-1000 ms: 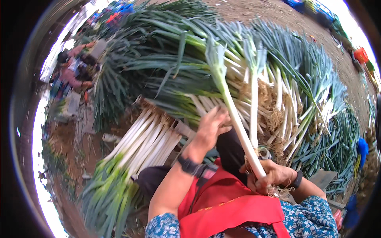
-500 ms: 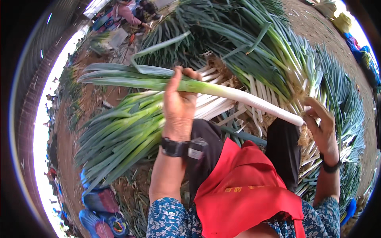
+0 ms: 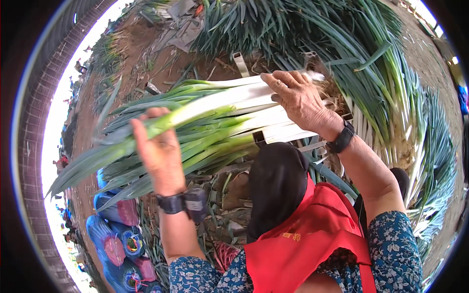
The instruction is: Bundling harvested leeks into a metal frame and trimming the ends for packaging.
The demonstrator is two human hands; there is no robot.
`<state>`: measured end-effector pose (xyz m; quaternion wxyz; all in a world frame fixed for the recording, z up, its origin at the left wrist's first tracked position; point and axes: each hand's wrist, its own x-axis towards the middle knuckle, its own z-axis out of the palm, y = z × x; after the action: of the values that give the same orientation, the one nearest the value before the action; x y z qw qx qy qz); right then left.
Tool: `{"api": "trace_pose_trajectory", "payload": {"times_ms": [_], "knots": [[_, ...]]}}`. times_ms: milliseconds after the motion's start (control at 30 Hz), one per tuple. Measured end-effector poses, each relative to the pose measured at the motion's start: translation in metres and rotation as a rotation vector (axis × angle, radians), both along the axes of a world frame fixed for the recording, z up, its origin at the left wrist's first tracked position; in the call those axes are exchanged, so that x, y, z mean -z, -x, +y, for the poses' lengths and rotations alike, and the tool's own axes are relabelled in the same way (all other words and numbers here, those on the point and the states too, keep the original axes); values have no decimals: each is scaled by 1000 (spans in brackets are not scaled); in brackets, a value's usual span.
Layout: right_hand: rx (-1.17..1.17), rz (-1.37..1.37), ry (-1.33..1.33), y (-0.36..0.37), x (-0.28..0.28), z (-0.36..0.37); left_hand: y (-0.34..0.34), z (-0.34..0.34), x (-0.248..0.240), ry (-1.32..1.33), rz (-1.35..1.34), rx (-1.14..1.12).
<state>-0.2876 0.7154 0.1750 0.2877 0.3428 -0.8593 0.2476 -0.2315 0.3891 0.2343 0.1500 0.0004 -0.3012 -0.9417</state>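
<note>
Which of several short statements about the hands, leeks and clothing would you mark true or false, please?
1. The left hand is at the green part of a leek. True.
2. The right hand is over white stalks. True.
3. The apron is green. False: the apron is red.
4. The sleeves are plain white. False: the sleeves are blue with a pale floral pattern.

Soft daylight leaves white glare along the left rim and washes out the leek stalks. The left hand blurs slightly; edges curve into black.
</note>
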Motion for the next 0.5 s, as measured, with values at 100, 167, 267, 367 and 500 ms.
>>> {"api": "trace_pose_trajectory", "payload": {"times_ms": [100, 167, 267, 367, 500], "knots": [[93, -303, -327, 13, 53, 3, -4, 21, 72, -99, -276, 130], [103, -475, -335, 21, 101, 15, 0, 39, 107, -103, -395, 128], [96, -423, -6, 28, 142, 38, 3, 59, 105, 154, -686, 235], [158, -290, -162, 36, 133, 23, -14, 64, 68, 961, -576, 512], [279, -404, -5, 34, 139, 14, 4, 56, 45, 1984, 90, 79]]}}
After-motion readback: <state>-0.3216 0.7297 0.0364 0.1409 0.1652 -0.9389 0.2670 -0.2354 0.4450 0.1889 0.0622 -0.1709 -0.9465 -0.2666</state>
